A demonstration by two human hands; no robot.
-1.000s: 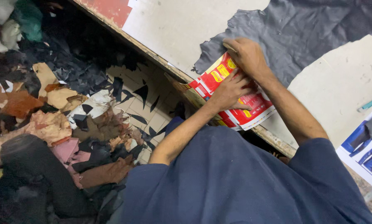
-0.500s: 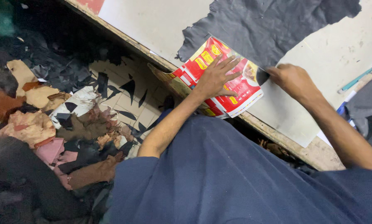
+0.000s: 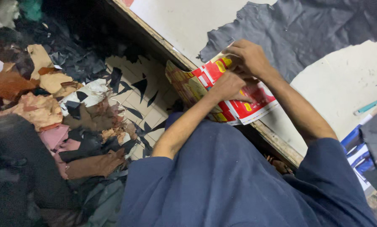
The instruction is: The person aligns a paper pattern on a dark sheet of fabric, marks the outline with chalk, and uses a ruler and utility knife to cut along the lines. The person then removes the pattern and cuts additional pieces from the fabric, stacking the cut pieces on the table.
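A flattened red and yellow carton (image 3: pixel 243 110) lies over the wooden front edge of the white table (image 3: pixel 344 96). Its brown inner flap (image 3: pixel 181 82) hangs out past the edge. My left hand (image 3: pixel 227 86) presses on the middle of the carton, fingers curled onto it. Just above, my right hand (image 3: pixel 250 56) grips the carton's upper edge, close to the dark grey leather hide (image 3: pixel 297 33). Both forearms reach out from my dark blue shirt (image 3: pixel 222 185).
Leather scraps in tan, pink, brown and black (image 3: pixel 50 105) are heaped on the tiled floor (image 3: pixel 155 117) to the left. At the right table edge sit a blue and white packet (image 3: pixel 356 147) and a teal pen (image 3: pixel 371 105).
My right hand has come back from the carton's right side to its upper edge. The carton has shifted left, with its brown flap now sticking out over the table edge.
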